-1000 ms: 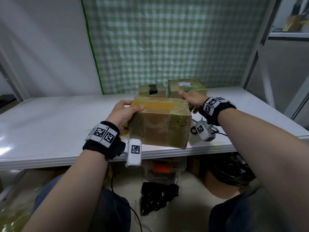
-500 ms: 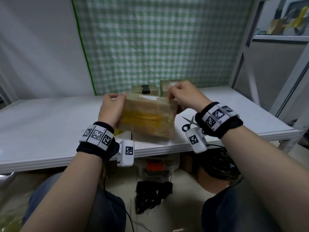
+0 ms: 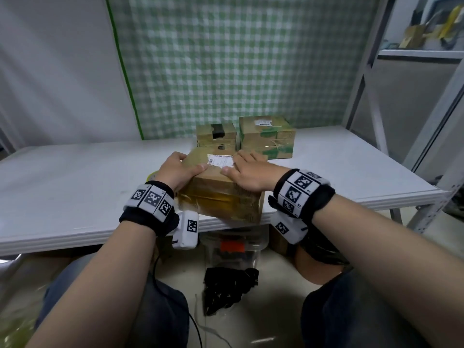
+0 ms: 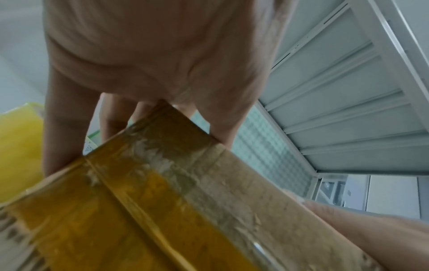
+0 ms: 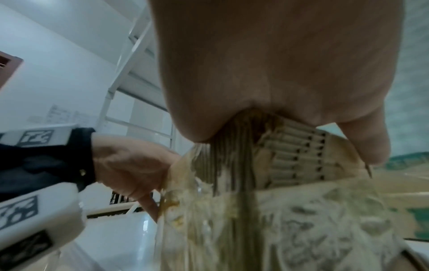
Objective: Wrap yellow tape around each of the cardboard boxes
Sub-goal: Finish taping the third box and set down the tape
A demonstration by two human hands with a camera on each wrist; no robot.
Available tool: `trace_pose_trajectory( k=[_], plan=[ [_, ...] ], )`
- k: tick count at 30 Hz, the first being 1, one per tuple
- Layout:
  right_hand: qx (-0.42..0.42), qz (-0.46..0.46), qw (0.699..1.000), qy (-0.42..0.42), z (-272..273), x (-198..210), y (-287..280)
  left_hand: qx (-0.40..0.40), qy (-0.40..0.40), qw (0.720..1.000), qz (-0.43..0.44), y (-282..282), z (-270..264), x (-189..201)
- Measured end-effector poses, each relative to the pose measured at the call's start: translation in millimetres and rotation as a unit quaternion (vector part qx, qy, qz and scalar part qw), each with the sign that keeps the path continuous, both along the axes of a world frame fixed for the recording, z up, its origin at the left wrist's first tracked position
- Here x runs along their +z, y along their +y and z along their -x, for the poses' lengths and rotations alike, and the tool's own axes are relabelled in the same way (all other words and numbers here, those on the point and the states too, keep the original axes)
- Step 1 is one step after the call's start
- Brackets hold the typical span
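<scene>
A cardboard box [image 3: 221, 197] sits at the front edge of the white table [image 3: 75, 184], a white label on its top and a band of yellow tape across its near face. My left hand [image 3: 175, 169] grips its left top corner, thumb on top. Over its right top edge my right hand [image 3: 248, 172] holds on, thumb lying on top. In the left wrist view the taped face [image 4: 162, 201] fills the bottom, with the yellow tape roll [image 4: 18, 146] at the left. The right wrist view shows the box's corrugated edge [image 5: 290, 155] under my palm.
Two more taped boxes stand behind: a small one with black tape [image 3: 216, 134] and a larger one with green print [image 3: 266, 136]. A metal rack [image 3: 376, 71] rises at the right. Under the table are a clear bin [image 3: 233, 244] and a black bag [image 3: 228, 285].
Both hands have turned the box over: its labelled face is now on top and the yellow band faces me. It has come down onto the table's front edge.
</scene>
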State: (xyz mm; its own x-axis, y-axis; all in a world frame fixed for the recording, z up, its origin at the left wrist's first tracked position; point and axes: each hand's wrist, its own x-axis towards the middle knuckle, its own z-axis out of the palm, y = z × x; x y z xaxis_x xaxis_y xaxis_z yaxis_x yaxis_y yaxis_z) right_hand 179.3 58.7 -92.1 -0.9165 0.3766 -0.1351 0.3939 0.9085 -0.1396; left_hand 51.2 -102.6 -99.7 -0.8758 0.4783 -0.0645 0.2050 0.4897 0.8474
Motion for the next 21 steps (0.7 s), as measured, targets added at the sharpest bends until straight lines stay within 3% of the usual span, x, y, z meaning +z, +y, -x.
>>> trace_pose_trajectory(
  k=[3, 11, 15, 18, 21],
  plan=[
    [-0.015, 0.005, 1.000, -0.021, 8, 6, 9, -0.006, -0.004, 1.000, 0.009, 0, 0, 0],
    [-0.071, 0.118, 0.989, 0.055, 22, 10, 45, -0.017, -0.017, 0.999, 0.023, 0, 3, -2],
    [-0.127, 0.176, 0.972, 0.089, 30, 4, 69, -0.015, -0.021, 0.999, 0.026, 1, 5, -3],
    [-0.172, 0.261, 0.941, 0.126, 32, -2, 79, -0.016, -0.026, 0.999, 0.030, 0, 9, -5],
    [-0.183, 0.249, 0.941, 0.138, 19, 7, 77, -0.013, -0.034, 0.999, 0.039, 1, 11, -4]
  ],
)
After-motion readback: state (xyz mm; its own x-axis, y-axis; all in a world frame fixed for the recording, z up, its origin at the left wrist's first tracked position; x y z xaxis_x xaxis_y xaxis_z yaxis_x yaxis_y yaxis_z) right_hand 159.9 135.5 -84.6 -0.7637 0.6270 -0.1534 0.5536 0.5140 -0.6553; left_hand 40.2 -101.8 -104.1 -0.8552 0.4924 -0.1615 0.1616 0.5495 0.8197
